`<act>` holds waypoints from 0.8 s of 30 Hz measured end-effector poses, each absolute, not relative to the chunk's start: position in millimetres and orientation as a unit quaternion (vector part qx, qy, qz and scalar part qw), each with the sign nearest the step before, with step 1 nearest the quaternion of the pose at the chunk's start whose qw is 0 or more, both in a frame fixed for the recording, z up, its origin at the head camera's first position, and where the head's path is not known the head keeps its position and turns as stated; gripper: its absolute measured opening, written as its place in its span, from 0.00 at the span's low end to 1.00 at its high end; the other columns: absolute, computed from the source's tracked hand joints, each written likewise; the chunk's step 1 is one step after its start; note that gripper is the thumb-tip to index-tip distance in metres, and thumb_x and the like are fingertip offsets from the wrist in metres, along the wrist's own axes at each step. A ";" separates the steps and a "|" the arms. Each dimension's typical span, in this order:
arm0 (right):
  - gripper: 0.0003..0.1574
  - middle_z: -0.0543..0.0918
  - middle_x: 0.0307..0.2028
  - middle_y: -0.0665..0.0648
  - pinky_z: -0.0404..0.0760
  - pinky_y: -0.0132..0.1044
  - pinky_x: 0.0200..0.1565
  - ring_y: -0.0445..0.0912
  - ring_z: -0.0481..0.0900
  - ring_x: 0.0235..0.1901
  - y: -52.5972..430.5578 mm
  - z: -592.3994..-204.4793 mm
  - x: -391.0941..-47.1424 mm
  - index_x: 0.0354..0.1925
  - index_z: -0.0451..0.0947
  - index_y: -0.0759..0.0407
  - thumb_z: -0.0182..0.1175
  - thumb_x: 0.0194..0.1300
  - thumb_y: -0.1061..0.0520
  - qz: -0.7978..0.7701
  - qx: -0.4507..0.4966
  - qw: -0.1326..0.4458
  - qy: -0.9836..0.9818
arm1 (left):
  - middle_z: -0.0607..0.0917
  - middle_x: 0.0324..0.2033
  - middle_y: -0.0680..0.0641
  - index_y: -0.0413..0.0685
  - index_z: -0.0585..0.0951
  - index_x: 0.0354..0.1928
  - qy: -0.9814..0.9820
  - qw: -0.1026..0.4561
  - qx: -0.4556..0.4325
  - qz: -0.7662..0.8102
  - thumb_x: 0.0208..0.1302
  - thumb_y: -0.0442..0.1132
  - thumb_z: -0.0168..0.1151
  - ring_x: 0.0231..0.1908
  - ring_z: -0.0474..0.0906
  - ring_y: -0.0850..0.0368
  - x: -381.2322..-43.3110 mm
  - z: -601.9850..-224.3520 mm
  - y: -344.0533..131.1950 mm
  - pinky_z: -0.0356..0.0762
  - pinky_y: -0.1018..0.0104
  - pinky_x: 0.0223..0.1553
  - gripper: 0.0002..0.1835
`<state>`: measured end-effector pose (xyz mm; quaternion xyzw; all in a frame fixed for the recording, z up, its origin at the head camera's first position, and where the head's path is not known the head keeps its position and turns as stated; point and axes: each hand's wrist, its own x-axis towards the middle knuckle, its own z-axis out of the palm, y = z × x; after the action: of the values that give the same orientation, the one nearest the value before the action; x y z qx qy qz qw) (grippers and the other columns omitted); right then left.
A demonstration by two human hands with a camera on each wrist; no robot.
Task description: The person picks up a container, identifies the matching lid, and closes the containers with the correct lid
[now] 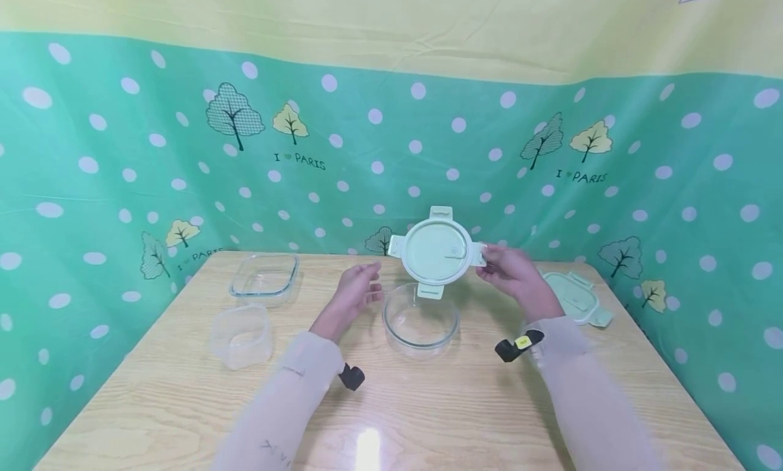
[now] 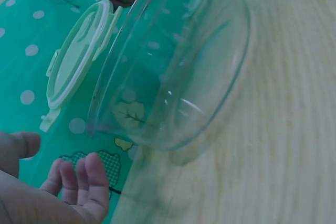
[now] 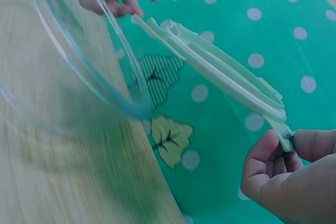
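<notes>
Round lid: the round lid [image 1: 436, 252] is up off the tabletop [image 1: 428, 416], near the far rim of the round glass bowl [image 1: 421, 343], tilted steeply; 
Right hand: the right hand [image 1: 509, 274] pinches one side tab; 
Left hand: the left hand [image 1: 353, 294] grips nothing, fingers loosely bent near the opposite tab; 
Bowl: uncovered, midway between the side edges, nearer the far edge; 
Second lid: the second lid [image 1: 575, 298] lies by the far right corner; 
Lid handling: a one-tab pinch probably lets it dip; steadying the opposite tab should level it; best keep the lower tab clear of the rim.
</notes>
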<state>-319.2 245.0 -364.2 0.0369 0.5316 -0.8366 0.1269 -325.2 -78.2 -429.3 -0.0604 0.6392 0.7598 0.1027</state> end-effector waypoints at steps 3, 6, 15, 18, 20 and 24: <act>0.11 0.81 0.40 0.55 0.79 0.31 0.44 0.45 0.75 0.40 236.3 -367.6 -319.2 0.53 0.74 0.65 0.46 0.79 0.68 -0.836 0.027 0.133 0.531 | 0.69 0.62 0.38 0.38 0.68 0.67 0.613 0.078 -0.053 0.784 0.75 0.51 0.59 0.55 0.73 0.45 -331.8 -426.4 -75.2 0.77 0.51 0.64 0.30; 0.11 0.80 0.40 0.55 0.79 0.31 0.44 0.45 0.74 0.40 229.2 -372.2 -320.1 0.54 0.72 0.66 0.45 0.79 0.68 -0.836 0.017 0.139 0.530 | 0.68 0.65 0.36 0.37 0.65 0.70 0.590 0.072 -0.050 0.803 0.75 0.51 0.59 0.57 0.72 0.42 -335.7 -423.7 -74.0 0.74 0.50 0.67 0.32; 0.11 0.80 0.39 0.55 0.79 0.31 0.43 0.45 0.74 0.39 217.0 -388.0 -327.5 0.50 0.75 0.65 0.46 0.79 0.68 -0.830 0.003 0.143 0.539 | 0.76 0.52 0.45 0.41 0.77 0.60 0.564 0.062 -0.035 0.823 0.78 0.50 0.56 0.48 0.77 0.51 -340.3 -420.1 -74.8 0.82 0.65 0.53 0.21; 0.11 0.80 0.40 0.55 0.79 0.31 0.43 0.45 0.74 0.40 213.3 -390.1 -327.7 0.52 0.74 0.65 0.46 0.79 0.67 -0.829 0.003 0.146 0.540 | 0.76 0.55 0.46 0.40 0.77 0.59 0.560 0.054 -0.026 0.826 0.78 0.50 0.55 0.50 0.78 0.51 -338.4 -419.5 -76.2 0.81 0.64 0.56 0.21; 0.11 0.80 0.40 0.54 0.79 0.31 0.44 0.45 0.74 0.40 211.1 -390.6 -327.3 0.52 0.74 0.63 0.45 0.79 0.67 -0.828 0.000 0.149 0.540 | 0.76 0.56 0.46 0.40 0.78 0.59 0.559 0.051 -0.018 0.828 0.78 0.49 0.55 0.51 0.78 0.50 -337.0 -418.8 -76.9 0.80 0.62 0.58 0.21; 0.11 0.79 0.40 0.54 0.79 0.31 0.44 0.45 0.73 0.40 207.9 -390.9 -326.4 0.52 0.73 0.63 0.44 0.80 0.66 -0.828 0.000 0.147 0.542 | 0.77 0.55 0.45 0.38 0.78 0.61 0.554 0.048 -0.008 0.831 0.78 0.46 0.55 0.51 0.78 0.51 -335.5 -417.7 -77.4 0.79 0.61 0.60 0.20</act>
<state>-326.4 207.9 -390.9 -0.0002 0.5416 -0.8277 0.1471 -335.5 -77.4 -417.7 -0.0076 0.5538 0.8312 0.0484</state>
